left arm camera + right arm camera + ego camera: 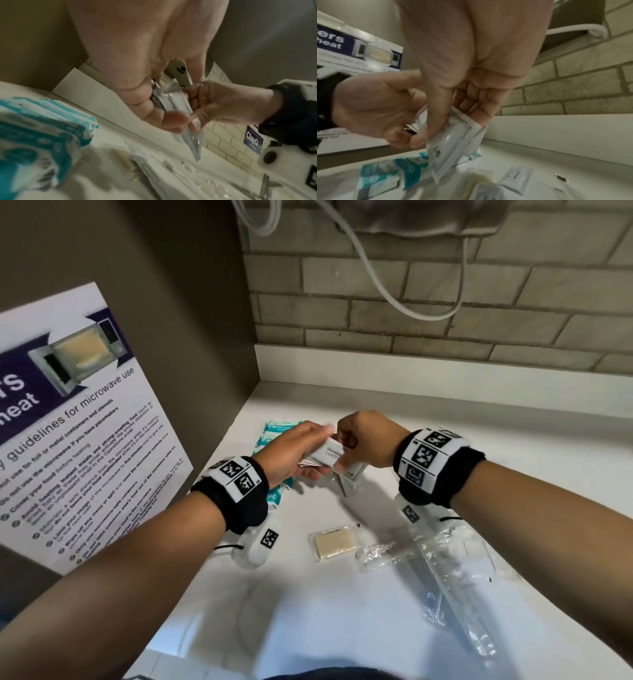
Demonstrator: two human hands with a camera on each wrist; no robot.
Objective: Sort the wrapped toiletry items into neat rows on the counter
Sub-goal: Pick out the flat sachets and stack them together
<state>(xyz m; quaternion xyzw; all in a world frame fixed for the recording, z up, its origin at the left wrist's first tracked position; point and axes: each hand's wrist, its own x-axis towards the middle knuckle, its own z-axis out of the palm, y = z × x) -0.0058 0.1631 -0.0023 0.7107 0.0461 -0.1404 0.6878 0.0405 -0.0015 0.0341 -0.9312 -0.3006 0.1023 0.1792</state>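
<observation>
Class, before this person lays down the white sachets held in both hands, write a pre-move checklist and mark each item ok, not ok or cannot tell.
1. Left hand grips the stack of white shampoo sachets: ok.
2. Right hand pinches the top sachet: ok.
3. Bare white counter free for a row: ok.
4. Teal-and-white packets already in a neat row: cannot tell, blurred.
5. Clear-wrapped beige soap bar and clear-wrapped toothbrushes lined up: not ok, lying at angles.
6. Number of sachets held: cannot tell.
</observation>
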